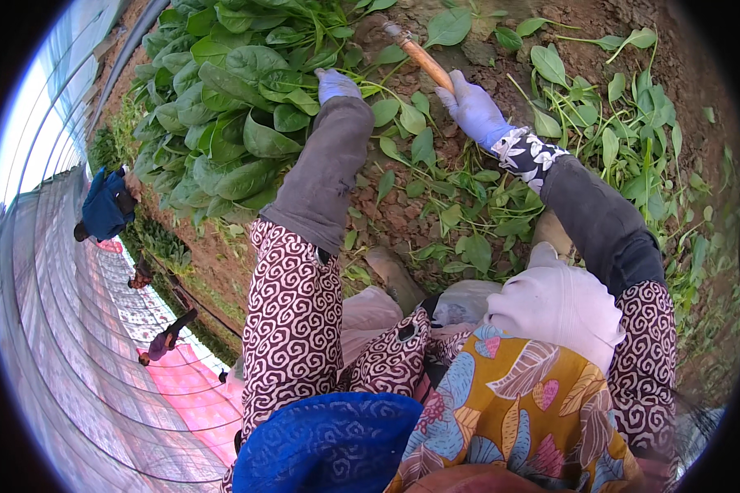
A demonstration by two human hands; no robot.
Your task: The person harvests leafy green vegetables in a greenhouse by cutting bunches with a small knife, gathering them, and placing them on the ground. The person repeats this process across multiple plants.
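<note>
My left hand [339,85], in a pale purple glove, is curled among the stems at the edge of a dense stand of leafy spinach [240,117]. Stems and leaves come out around it, and its fingertips are hidden. My right hand [478,111], gloved alike, grips the wooden handle of a hand tool [427,61]. The tool slants up and left to a metal ferrule [394,29] close to the soil; its working end is blurred and cannot be made out. Loose spinach leaves [413,120] lie on the soil between my hands.
More picked leaves [610,123] litter the ground at right. My boots [394,274] stand on brown soil [382,209] below my arms. At far left, several people, one in a blue jacket [106,206], are along the bed beside the hooped plastic tunnel wall [61,296].
</note>
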